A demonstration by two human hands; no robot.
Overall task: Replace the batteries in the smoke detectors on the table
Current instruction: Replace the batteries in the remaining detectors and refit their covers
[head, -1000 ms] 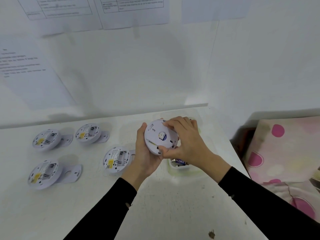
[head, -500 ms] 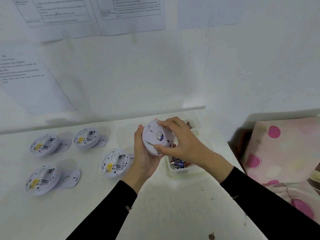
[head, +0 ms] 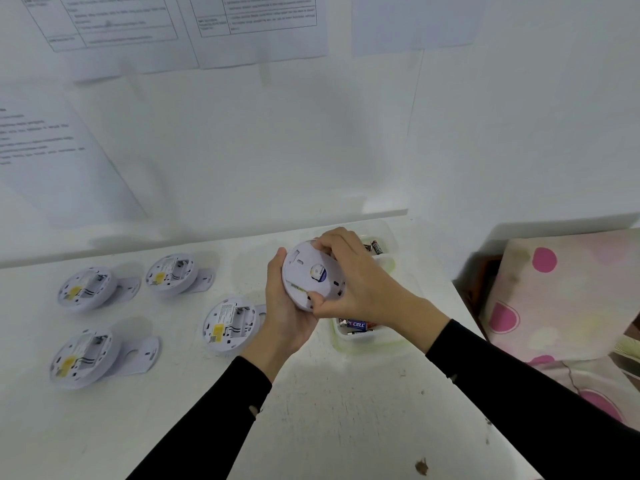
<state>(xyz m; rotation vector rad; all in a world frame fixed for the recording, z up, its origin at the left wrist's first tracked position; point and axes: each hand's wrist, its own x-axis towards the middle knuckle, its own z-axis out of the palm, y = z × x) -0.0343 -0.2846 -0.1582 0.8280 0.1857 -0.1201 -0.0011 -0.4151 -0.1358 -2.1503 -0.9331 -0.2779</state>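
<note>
Both my hands hold a round white smoke detector (head: 310, 273) tilted above the table, its back with a round blue-and-white sticker facing me. My left hand (head: 289, 318) cups it from below and behind. My right hand (head: 360, 282) grips its right rim, fingers over the top and thumb at the bottom. Several other detectors lie back-up on the table with open battery bays, each with its cover plate beside it: one near my left wrist (head: 230, 323), two at the far left (head: 85, 288) (head: 81, 358), one further back (head: 171, 274).
A clear plastic box (head: 349, 341) holding batteries (head: 356, 324) sits under my right hand, with more batteries (head: 376, 246) at its far end. The white table (head: 329, 427) ends at a wall hung with papers. A pink-dotted cloth (head: 561, 292) lies beyond the table's right edge.
The detector has stayed in both hands. My right hand's fingers have shifted around its rim, and the detector looks slightly turned.
</note>
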